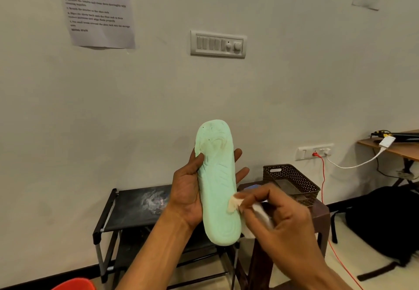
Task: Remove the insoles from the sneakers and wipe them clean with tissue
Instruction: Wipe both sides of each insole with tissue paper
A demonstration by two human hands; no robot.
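Note:
A pale mint-green insole (217, 183) stands almost upright in front of me, its ribbed underside facing me, with grey dirt marks near the toe end. My left hand (188, 190) holds it from behind and from the left, thumb pressed on its left edge and fingertips showing past its right edge. My right hand (276, 217) pinches a crumpled white tissue (235, 203) and presses it against the lower right part of the insole. No sneakers are in view.
A black shoe rack (127, 210) stands below against the wall. A brown stool (317, 208) to its right carries a dark perforated basket (292, 176). A black bag (385, 219), red and white cables, a desk (394, 146) and a red object (74, 284) lie around.

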